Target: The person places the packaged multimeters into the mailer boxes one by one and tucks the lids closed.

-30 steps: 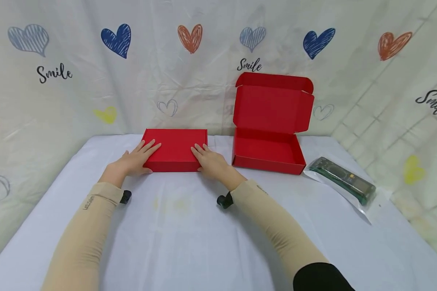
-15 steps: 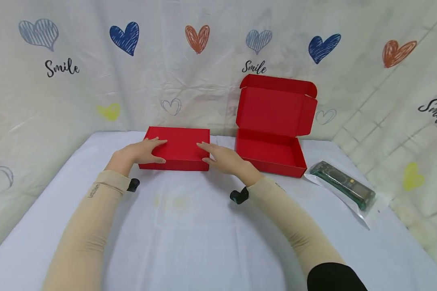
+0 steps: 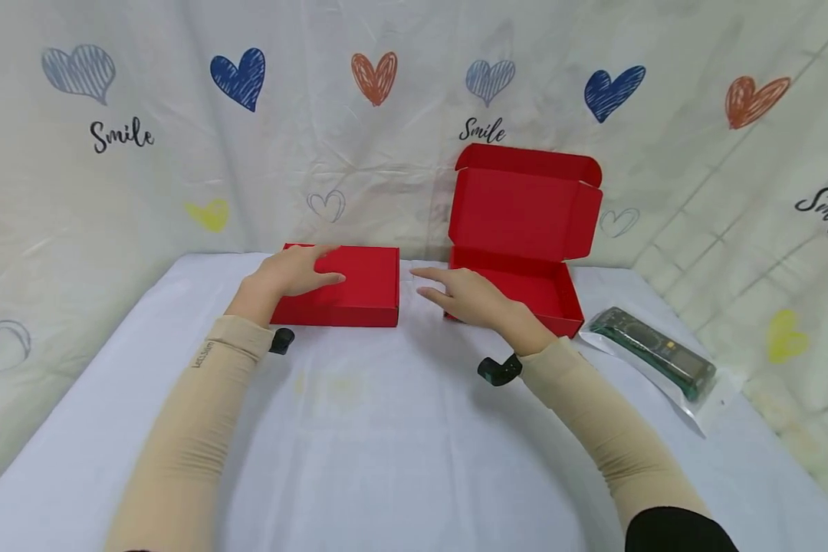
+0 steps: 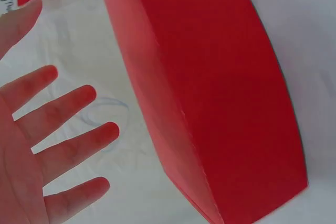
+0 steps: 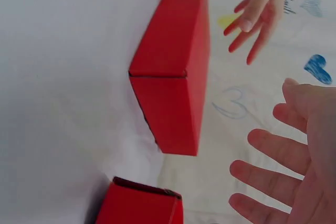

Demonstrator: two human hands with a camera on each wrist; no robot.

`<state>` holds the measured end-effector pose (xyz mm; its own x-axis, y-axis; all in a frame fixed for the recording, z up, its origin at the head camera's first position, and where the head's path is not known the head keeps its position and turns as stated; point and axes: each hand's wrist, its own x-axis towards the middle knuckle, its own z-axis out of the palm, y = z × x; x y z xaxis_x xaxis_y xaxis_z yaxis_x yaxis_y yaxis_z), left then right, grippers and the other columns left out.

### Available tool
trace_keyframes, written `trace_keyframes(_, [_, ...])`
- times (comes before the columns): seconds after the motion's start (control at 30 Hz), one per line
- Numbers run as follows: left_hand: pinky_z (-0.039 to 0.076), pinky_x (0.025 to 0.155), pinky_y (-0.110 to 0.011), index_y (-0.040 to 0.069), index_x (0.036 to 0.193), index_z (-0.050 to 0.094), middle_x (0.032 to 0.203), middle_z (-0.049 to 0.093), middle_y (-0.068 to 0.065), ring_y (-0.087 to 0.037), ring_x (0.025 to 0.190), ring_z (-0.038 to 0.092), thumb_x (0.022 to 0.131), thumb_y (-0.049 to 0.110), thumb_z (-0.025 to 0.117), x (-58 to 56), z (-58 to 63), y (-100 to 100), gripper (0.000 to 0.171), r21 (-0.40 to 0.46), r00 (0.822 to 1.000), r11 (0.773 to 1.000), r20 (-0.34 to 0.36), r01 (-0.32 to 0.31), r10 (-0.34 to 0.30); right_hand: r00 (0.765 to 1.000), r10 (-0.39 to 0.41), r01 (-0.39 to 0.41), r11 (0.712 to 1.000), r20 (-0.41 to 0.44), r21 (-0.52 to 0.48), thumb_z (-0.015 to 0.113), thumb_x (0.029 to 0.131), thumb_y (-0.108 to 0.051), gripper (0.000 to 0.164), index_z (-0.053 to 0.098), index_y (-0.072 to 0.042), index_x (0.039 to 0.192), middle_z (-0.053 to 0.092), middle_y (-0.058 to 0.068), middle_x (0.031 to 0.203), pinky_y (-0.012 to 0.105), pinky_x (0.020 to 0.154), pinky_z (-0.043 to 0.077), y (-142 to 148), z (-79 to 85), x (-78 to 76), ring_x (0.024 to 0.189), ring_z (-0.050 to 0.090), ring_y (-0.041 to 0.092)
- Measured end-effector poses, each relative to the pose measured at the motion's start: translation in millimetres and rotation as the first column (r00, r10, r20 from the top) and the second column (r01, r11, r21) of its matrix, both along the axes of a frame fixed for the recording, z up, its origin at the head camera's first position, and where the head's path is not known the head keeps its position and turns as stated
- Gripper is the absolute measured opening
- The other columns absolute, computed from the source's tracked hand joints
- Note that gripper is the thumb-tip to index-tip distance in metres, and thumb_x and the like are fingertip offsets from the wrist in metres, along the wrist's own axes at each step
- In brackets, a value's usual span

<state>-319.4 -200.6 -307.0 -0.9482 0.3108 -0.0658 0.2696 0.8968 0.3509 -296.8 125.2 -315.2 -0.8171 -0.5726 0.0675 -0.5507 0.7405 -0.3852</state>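
A closed red cardboard box (image 3: 362, 287) lies flat at the back of the table. Above its left part hovers my left hand (image 3: 290, 272), fingers spread; in the left wrist view that hand (image 4: 47, 140) is apart from the box (image 4: 226, 93). My right hand (image 3: 479, 295) is in the air with loosely extended fingers, in front of a second red box (image 3: 524, 205) whose lid stands up. The right wrist view shows the right hand (image 5: 294, 161) holding nothing, the closed box (image 5: 173, 72) beyond it.
To the right lies a green-and-black device in a clear plastic sleeve (image 3: 652, 356), beside the opened box. A white cloth (image 3: 386, 445) covers the table. Behind it hangs a white curtain (image 3: 269, 153) printed with hearts.
Both hands have lifted off the closed box and moved rightward, the right one clear of it and over toward the opened box. The closed box stays in place.
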Motion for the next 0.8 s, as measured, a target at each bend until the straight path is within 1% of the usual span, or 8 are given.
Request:
trace_keyframes(0.07, [0.042,0.106,-0.063,0.017,0.161,0.033,0.155,0.045,-0.016,-0.038,0.138,0.044,0.099,0.044,0.063,0.2,1.3,6.3,0.074,0.032,1.000,0.999,-0.027,0.000,0.001,1.000,-0.009,0.009,1.000,-0.003,-0.014,0.059,0.105,-0.033,0.055,0.044,-0.024,0.157,0.062,0.005,0.075,0.041,0.080,0.053,7.1,3.1,0.9,0.074,0.059,0.022])
trace_keyframes(0.2, [0.039,0.109,-0.061,0.021,0.162,0.033,0.157,0.044,-0.012,-0.035,0.140,0.043,0.099,0.045,0.063,0.1,-0.1,16.9,0.074,0.096,0.998,0.995,-0.057,0.005,0.001,1.000,-0.020,0.020,0.999,-0.015,-0.042,0.061,0.104,-0.033,0.056,0.045,-0.022,0.157,0.069,0.008,0.111,0.046,0.095,0.053,20.5,6.5,3.3,0.104,0.063,0.026])
trace_keyframes(0.3, [0.038,0.111,-0.060,0.025,0.162,0.032,0.159,0.042,-0.009,-0.034,0.141,0.042,0.099,0.047,0.062,-0.3,-2.5,27.0,0.073,0.135,0.997,0.991,-0.076,0.008,0.003,0.999,-0.035,0.034,0.997,-0.020,-0.070,0.063,0.103,-0.034,0.057,0.047,-0.021,0.156,0.059,0.008,0.143,0.051,0.106,0.048,31.2,9.3,6.6,0.129,0.055,0.028])
trace_keyframes(0.33, [0.038,0.111,-0.060,0.026,0.162,0.033,0.159,0.042,-0.008,-0.034,0.141,0.043,0.099,0.047,0.062,-0.5,-3.1,31.0,0.073,0.146,0.996,0.989,-0.084,0.010,0.003,0.999,-0.042,0.040,0.996,-0.019,-0.081,0.064,0.102,-0.034,0.057,0.047,-0.020,0.155,0.056,0.008,0.147,0.051,0.106,0.047,35.2,10.7,7.9,0.132,0.053,0.029])
trace_keyframes(0.5, [0.044,0.106,-0.056,0.025,0.162,0.033,0.156,0.046,-0.009,-0.033,0.134,0.051,0.100,0.047,0.060,-4.2,-7.8,55.8,0.071,0.183,0.990,0.983,-0.138,0.017,0.009,0.993,-0.111,0.106,0.984,-0.028,-0.146,0.065,0.101,-0.034,0.059,0.047,-0.020,0.156,0.047,0.008,0.156,0.056,0.105,0.047,61.4,17.7,13.8,0.141,0.044,0.033])
trace_keyframes(0.67, [0.051,0.098,-0.051,0.026,0.163,0.031,0.145,0.056,-0.012,-0.032,0.118,0.061,0.101,0.045,0.059,-7.8,-15.6,80.2,0.070,0.235,0.986,0.972,-0.167,0.009,0.031,0.986,-0.156,0.141,0.969,-0.059,-0.202,0.064,0.103,-0.029,0.058,0.045,-0.018,0.156,0.046,0.012,0.156,0.061,0.105,0.045,88.8,19.6,18.8,0.141,0.043,0.037])
trace_keyframes(0.73, [0.052,0.097,-0.050,0.026,0.163,0.030,0.143,0.058,-0.014,-0.032,0.116,0.061,0.101,0.043,0.061,-8.1,-18.7,88.9,0.071,0.261,0.983,0.965,-0.180,0.018,0.030,0.984,-0.169,0.152,0.965,-0.063,-0.213,0.063,0.103,-0.029,0.057,0.045,-0.017,0.156,0.047,0.013,0.155,0.062,0.104,0.045,98.0,18.4,20.6,0.140,0.044,0.038])
trace_keyframes(0.8, [0.053,0.097,-0.050,0.026,0.163,0.029,0.144,0.057,-0.015,-0.032,0.116,0.061,0.101,0.041,0.062,-7.9,-22.1,97.3,0.072,0.287,0.980,0.957,-0.196,0.033,0.025,0.982,-0.181,0.164,0.962,-0.060,-0.219,0.061,0.104,-0.030,0.056,0.045,-0.015,0.156,0.047,0.015,0.155,0.066,0.107,0.040,107.2,17.2,22.5,0.140,0.043,0.041])
